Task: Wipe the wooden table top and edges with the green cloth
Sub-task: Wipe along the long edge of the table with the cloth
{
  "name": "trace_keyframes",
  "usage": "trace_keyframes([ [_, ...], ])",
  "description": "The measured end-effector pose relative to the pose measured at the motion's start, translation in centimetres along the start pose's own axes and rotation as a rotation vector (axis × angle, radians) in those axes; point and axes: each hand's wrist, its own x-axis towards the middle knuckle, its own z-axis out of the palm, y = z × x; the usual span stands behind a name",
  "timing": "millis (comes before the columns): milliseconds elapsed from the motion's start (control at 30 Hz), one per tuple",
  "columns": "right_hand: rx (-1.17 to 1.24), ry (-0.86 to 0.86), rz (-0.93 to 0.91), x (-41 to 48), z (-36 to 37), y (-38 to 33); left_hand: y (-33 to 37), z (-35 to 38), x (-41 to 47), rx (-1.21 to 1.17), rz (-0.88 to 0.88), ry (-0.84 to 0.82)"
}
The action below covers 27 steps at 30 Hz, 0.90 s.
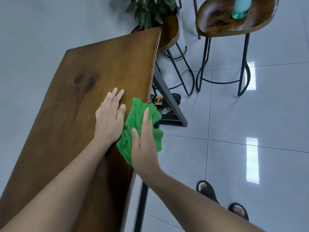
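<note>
Though blurry, perhaps toolbox [158, 100] under table [100, 72].

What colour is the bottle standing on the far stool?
The bottle is translucent turquoise, seen best in the head view.

Cloth [133, 124] on table [75, 97] edge

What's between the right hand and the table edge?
The green cloth: the right hand presses it onto the edge of the wooden table. Shown in the head view.
</note>
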Motion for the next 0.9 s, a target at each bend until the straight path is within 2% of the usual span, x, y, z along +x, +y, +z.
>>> trace_keyframes([
  [167, -0.012, -0.03, 0.079, -11.5, 2.6, 2.2, 0.1, -0.7, -1.5, -0.044, -0.005, -0.028],
  [267, -0.03, -0.021, 0.121, -13.9, 3.5, 2.0, -0.6, -1.1, -4.6, -0.042, -0.015, -0.043],
  [467, -0.089, 0.103, 0.106, -4.9, 2.6, -0.5, -3.3, -2.3, -11.7, -0.033, -0.126, -0.053],
  [567, -0.093, 0.102, 0.046, 0.0, 1.1, -1.7, -3.8, -2.4, -14.9, -0.037, -0.146, -0.063],
  [733, -0.114, 0.09, 0.08, 7.6, -0.7, -3.7, -3.3, -2.6, -19.0, -0.037, -0.164, -0.081],
  [900, -0.164, 0.108, 0.073, 8.5, -1.0, -4.0, -3.5, -2.8, -23.1, -0.031, -0.154, -0.073],
])
